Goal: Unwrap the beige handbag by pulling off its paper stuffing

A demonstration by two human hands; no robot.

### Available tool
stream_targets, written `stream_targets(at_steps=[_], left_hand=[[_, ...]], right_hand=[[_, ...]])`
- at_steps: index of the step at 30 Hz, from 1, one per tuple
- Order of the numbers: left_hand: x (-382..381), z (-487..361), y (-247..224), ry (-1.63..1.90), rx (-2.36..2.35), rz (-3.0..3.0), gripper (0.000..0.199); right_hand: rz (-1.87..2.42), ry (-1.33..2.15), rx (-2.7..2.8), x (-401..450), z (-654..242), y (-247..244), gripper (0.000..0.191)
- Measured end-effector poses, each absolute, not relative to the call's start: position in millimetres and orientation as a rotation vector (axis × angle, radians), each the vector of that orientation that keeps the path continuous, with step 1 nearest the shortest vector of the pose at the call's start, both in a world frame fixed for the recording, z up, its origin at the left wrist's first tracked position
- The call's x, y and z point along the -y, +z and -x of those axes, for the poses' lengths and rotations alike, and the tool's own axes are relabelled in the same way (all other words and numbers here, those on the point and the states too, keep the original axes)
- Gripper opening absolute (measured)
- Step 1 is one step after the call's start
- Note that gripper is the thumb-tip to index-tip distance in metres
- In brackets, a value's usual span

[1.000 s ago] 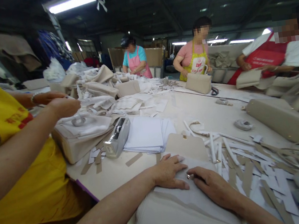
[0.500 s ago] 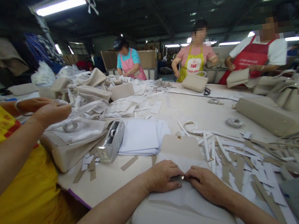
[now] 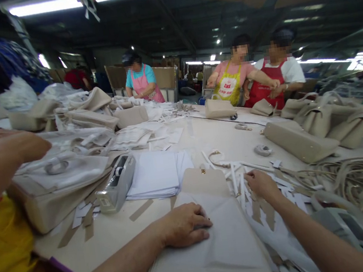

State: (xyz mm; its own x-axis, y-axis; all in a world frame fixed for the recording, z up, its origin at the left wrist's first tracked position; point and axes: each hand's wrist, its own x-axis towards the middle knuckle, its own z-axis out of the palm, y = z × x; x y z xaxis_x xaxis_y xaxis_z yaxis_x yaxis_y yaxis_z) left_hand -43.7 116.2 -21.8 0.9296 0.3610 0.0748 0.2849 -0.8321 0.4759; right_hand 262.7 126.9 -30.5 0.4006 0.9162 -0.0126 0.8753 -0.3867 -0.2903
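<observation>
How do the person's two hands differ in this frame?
The left hand lies flat on a white paper sheet, while the right hand sits off that sheet, over cut white paper strips. The left hand's fingers stretch out straight; the right hand's bend downward. Both hands are bare and above the worktable.

I count my own left grip [image 3: 185, 225] and right grip [image 3: 261, 185], one paper-covered bag [image 3: 217, 256], one tape dispenser [image 3: 117, 183], one stack of white paper [image 3: 155, 175], one neighbour's hand [image 3: 9, 147], and three aproned co-workers: pink apron [image 3: 144, 85], yellow apron [image 3: 229, 88], red apron [image 3: 270, 86].
</observation>
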Motion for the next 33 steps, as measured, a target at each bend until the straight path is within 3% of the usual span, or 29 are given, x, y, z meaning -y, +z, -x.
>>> stream_targets(at_steps=[8,17,21,26,33], left_hand=[[-114.1,44.1,-18.3,0.222,-0.502,-2.581,0.034],[-116.6,44.6,-20.3,0.214,-0.518,-2.582,0.034],[-115.6,45.4,-21.1,0.227,-0.509,-2.589,0.034],[-115.7,46.2,-24.6,0.271,-0.486,-2.603,0.035],[-117.3,45.9,-28.9,0.319,-0.441,-2.643,0.035]], right_hand=[[2.583,0.408,1.665,-140.8,-282.5,-85.0,0.024],[2.546,0.277,1.644,-160.7,-281.2,-75.3,0.043],[2.505,0.361,1.715,-174.6,-267.8,-80.6,0.031],[2.409,0.291,1.796,-169.4,-265.6,-51.9,0.032],[1.883,0.371,2.367,-147.2,-208.2,0.2,0.022]])
